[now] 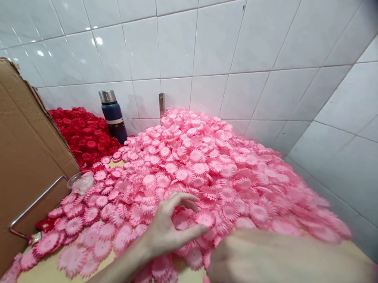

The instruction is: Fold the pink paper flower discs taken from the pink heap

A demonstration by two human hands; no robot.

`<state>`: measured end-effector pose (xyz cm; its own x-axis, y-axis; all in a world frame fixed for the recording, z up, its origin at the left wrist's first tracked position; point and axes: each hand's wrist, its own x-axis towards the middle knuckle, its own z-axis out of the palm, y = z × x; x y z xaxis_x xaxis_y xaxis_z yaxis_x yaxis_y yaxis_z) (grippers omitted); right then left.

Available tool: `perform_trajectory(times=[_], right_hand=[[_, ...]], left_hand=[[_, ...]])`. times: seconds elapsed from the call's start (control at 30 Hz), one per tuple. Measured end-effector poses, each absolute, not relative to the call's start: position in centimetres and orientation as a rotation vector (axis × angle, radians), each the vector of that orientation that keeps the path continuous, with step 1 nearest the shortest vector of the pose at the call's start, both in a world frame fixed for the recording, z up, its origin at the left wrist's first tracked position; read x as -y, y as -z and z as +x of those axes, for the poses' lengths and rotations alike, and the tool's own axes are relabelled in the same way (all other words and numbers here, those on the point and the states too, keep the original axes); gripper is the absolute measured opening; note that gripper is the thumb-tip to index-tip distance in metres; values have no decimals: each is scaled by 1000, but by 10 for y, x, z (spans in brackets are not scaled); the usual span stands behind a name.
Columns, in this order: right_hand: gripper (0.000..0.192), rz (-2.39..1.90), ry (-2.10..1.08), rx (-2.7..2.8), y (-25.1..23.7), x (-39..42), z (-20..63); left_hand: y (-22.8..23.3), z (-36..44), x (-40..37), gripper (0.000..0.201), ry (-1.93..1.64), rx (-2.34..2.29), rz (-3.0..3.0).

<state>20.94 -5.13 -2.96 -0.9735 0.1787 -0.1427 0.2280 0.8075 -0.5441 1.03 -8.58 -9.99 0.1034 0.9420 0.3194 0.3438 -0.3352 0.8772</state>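
Two hands, left hand [169, 229] on countless pink flowers [210, 166], one flask [112, 115]

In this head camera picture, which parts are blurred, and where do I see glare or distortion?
Head view: the right hand near the lens is blurred; the left hand on the pink flowers is sharp; lamp glare spots the wall tiles upper left; tile lines bend and the right corners go dark.

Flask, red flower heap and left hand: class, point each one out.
flask [113, 116], head view, on its dark body.
red flower heap [85, 138], head view, on its middle.
left hand [171, 227], head view, on its back.
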Motion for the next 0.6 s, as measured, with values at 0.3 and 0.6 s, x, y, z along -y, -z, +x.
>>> perform_trajectory(times=[0.3,0.6], right_hand=[[22,660,695,-3010,-4,6,214],[21,635,1140,-2970,21,-2,178]], left_hand=[[109,10,91,58,-1062,-999,1900],[111,14,82,44,-1651,-1093,1530]])
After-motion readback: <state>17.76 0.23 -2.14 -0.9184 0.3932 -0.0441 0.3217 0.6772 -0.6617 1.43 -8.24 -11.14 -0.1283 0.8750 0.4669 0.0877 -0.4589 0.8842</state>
